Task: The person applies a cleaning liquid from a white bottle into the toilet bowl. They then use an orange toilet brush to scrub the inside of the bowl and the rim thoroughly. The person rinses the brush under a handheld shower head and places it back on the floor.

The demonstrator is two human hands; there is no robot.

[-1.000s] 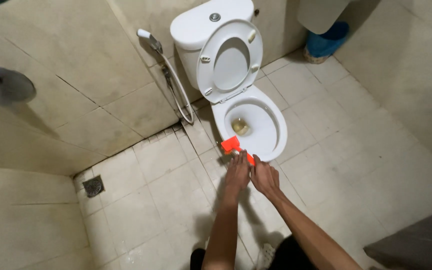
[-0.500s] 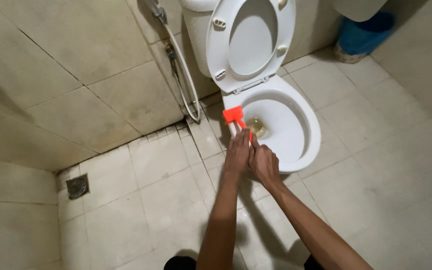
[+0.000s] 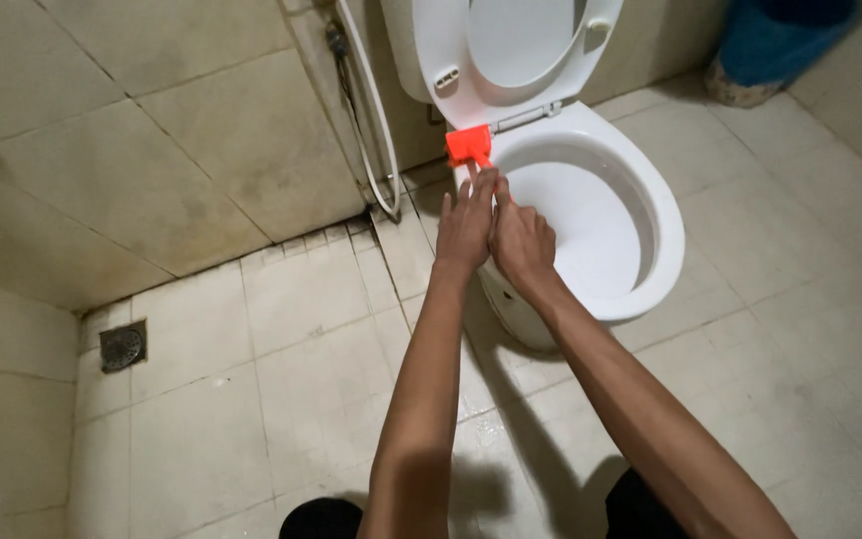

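Orange plastic is catching the eye first: a small orange tool head (image 3: 469,146) is sitting on the left rear rim of the white toilet bowl (image 3: 650,235), just in front of the hinge of the raised seat (image 3: 511,45). Both hands are closing together around what seems to be its handle, which is hidden under the fingers, so its shape cannot be told. The left hand (image 3: 466,225) is lying along the rim with its fingers stretched toward the orange head, thumb wrapped under; the right hand (image 3: 523,240) is curling tightly beside it, knuckles up, touching the left. Two hands pressed together like this are probably giving firm downward pressure on the rim, and the seat and lid are standing upright so the porcelain edge is exposed.

A white spray hose (image 3: 376,130) is hanging on the tiled wall just left of the toilet bowl, a floor drain (image 3: 122,346) is lying well to the left of it, and a blue bin (image 3: 775,45) is standing behind it to the right.

Compared with half a second ago, the orange head is sitting further back along the rim, nearer the hinge, and the camera is looking from closer, so the bowl is filling more of the view and the cistern is passing out of frame.
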